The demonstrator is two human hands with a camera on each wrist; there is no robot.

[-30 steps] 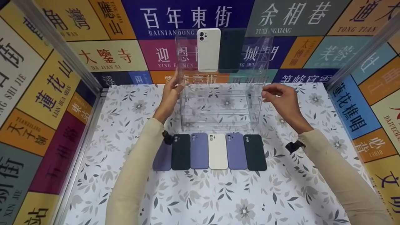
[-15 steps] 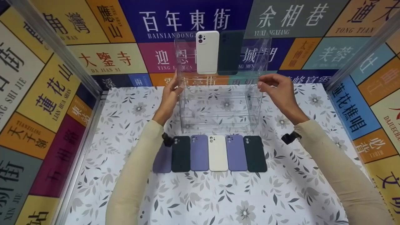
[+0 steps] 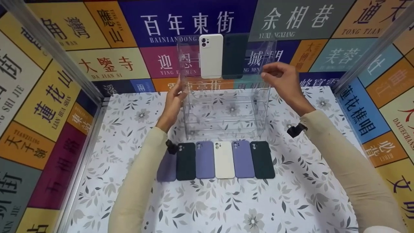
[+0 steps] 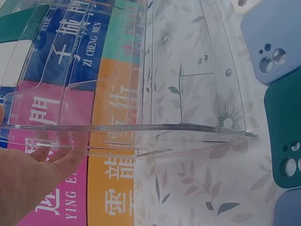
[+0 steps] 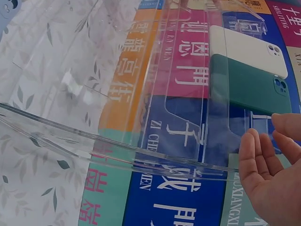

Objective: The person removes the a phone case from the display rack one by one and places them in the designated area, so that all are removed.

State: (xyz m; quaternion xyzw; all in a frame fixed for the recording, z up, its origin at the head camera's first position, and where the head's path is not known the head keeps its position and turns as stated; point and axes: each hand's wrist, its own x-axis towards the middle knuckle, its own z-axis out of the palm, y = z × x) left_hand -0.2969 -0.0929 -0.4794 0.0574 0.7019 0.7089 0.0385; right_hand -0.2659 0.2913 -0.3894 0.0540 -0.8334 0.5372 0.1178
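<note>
A clear acrylic display rack [image 3: 223, 127] with several tiers stands upright on the table. My left hand [image 3: 174, 100] grips its left side panel, with the fingers [image 4: 66, 157] on the outer face and the thumb at the edge. Beside the right panel, my right hand [image 3: 284, 82] hovers near the upper edge. Its fingers are loosely bent, and no object shows between them and the thumb. On the top tier a white phone case [image 3: 211, 56] and a dark green phone case [image 3: 233, 58] stand side by side.
In front of the rack lies a row of phone cases: a white one [image 3: 224, 160], a dark green one [image 3: 262, 160], a purple one [image 3: 205, 160] and several more. Sign-patterned walls [image 3: 110, 64] enclose the back and sides of the floral-covered table [image 3: 226, 207].
My right hand has moved up along the rack's right side and slightly left. The left hand stays at the left panel. The cases have not moved.
</note>
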